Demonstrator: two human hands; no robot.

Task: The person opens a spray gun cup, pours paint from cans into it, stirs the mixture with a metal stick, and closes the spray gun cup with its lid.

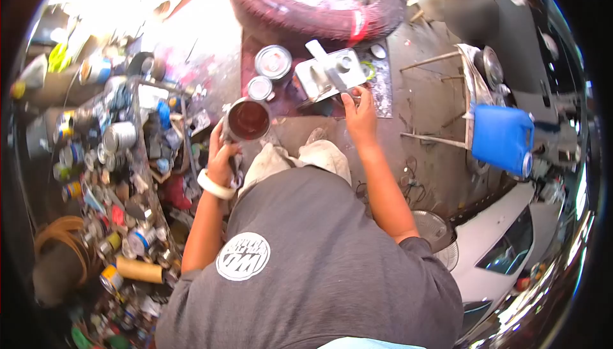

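Observation:
My left hand, with a white band on its wrist, is closed around a tin can. The can's mouth faces me and shows a dark red inside. My right hand is closed with thumb and fingers together on the near end of a flat metal strip, which looks like a spatula. That strip lies across a shallow silver tray; whether they are joined, I cannot tell. Between my hands stand a larger round tin and a smaller tin, each with a pale top.
A big tyre with reddish stains lies ahead, behind the tins. Cluttered cans, bottles and scraps fill the left side, including a cardboard tube. On the right are a blue jerrycan, a metal-legged stand and a white car.

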